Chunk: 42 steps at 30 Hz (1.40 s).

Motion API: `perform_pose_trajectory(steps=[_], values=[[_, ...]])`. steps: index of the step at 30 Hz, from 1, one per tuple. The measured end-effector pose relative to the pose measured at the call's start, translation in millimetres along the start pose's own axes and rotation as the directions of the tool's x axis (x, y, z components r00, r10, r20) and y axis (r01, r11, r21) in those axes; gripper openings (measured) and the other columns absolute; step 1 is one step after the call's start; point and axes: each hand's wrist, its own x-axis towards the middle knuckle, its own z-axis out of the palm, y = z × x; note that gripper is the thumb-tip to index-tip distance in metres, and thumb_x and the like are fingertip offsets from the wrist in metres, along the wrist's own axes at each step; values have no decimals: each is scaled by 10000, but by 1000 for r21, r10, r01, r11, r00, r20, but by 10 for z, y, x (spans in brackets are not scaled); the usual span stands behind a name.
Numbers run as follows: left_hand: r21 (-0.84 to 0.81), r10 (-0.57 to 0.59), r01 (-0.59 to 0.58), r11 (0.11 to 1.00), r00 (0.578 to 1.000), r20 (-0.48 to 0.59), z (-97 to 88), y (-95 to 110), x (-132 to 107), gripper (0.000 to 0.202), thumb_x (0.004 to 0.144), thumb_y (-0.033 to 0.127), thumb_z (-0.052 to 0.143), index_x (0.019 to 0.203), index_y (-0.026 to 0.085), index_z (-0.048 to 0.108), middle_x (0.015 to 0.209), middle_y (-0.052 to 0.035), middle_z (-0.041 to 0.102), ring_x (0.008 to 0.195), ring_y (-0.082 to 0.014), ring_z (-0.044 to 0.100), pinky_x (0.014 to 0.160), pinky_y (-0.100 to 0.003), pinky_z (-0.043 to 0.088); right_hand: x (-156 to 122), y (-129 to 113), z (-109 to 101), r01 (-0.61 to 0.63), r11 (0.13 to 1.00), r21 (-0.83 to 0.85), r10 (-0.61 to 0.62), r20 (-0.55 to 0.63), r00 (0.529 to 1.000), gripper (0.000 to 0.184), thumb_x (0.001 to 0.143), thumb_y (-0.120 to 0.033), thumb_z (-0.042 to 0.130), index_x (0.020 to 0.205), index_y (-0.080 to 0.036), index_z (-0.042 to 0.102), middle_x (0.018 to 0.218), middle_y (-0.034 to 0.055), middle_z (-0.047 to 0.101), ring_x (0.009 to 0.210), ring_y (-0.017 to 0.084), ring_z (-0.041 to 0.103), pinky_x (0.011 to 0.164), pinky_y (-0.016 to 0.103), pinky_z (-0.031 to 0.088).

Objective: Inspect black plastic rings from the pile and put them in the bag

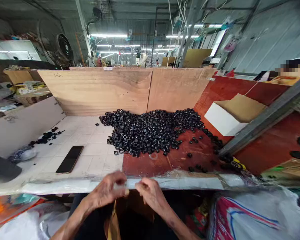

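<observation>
Bench full of black pieces, two hands at the near edge, workshop behind

Head view, the only one I have on my feed. Left hand (pixel 106 190) and right hand (pixel 152 195) sit at the front rim, just apart from each other, fingers curled inward. Motion blur on the fingertips; I can't tell if either one pinches anything small. Below them, a tan flap (pixel 113 223) hangs under the left fingers; contact unclear to me.

Nearest on the bench: a big heap of black pieces (pixel 150 130), spread from the middle toward the right, ahead of both hands. A pale ring (pixel 153 156) lies at its front edge.

Surface is two-part: pale squared sheeting (pixel 92 146) on the left, red-brown board (pixel 150 166) on the right, front edge wrapped in whitish film (pixel 65 186). Phone (pixel 70 160) lies dark on the pale side; a smaller black cluster (pixel 48 136) and a clear plastic bag (pixel 26 155) sit further left. Plywood panels (pixel 102 90) close the back. On the right, an open white carton (pixel 223 118) tilts beside a slanted metal post (pixel 265 115).

Room: grey metal walls, strip lights (pixel 108 35) in rows, a fan (pixel 64 46) at upper left, white cables (pixel 182 15) dangling. Printed sack (pixel 242 216) lower right.
</observation>
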Motion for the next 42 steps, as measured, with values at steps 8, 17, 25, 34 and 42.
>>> perform_pose_trajectory(steps=[8, 17, 25, 34, 42], values=[[377, -91, 312, 872, 860, -502, -149, -1044, 1035, 1272, 622, 829, 755, 1477, -27, 364, 1416, -357, 469, 1347, -541, 470, 1087, -668, 420, 732, 268, -302, 182, 912, -368, -314, -341, 886, 163, 775, -174, 642, 936, -173, 672, 853, 70, 669, 813, 239, 643, 773, 342, 504], [474, 54, 184, 861, 893, -446, 364, -824, 1223, 1228, 750, 950, 440, 1459, -52, 406, 1365, -349, 504, 1285, -492, 516, 1060, -598, 457, 725, 358, -766, -15, 861, -509, -359, -627, 691, 275, 915, -262, 610, 1174, -176, 650, 1249, 166, 616, 1185, 327, 555, 1005, 494, 458], [475, 85, 174, 862, 876, -475, 395, -761, 1243, 1303, 745, 994, 274, 1448, -95, 419, 1404, -392, 459, 1309, -538, 493, 1070, -621, 439, 472, 862, -1868, -570, 603, -559, -94, -759, 645, 805, 962, -605, 566, 1531, -51, 436, 1561, 297, 391, 1452, 518, 280, 1083, 652, 322], [428, 86, 125, 895, 893, -441, 392, -704, 1225, 1156, 755, 898, 538, 1505, 33, 371, 1438, -315, 468, 1341, -494, 483, 1093, -632, 429, 996, 653, -1346, -389, 692, -608, 16, -526, 850, 731, 1020, -622, 455, 1553, -122, 452, 1542, 238, 472, 1442, 418, 378, 1117, 584, 343], [379, 22, 148, 914, 913, -408, 523, -526, 1125, 1051, 691, 765, 753, 1451, 106, 446, 1417, -254, 468, 1317, -462, 487, 1092, -628, 431, 1179, 269, -312, -246, 710, -660, -115, -452, 884, 728, 1003, -572, 535, 1556, -110, 430, 1605, 281, 326, 1462, 447, 311, 1120, 625, 309]])
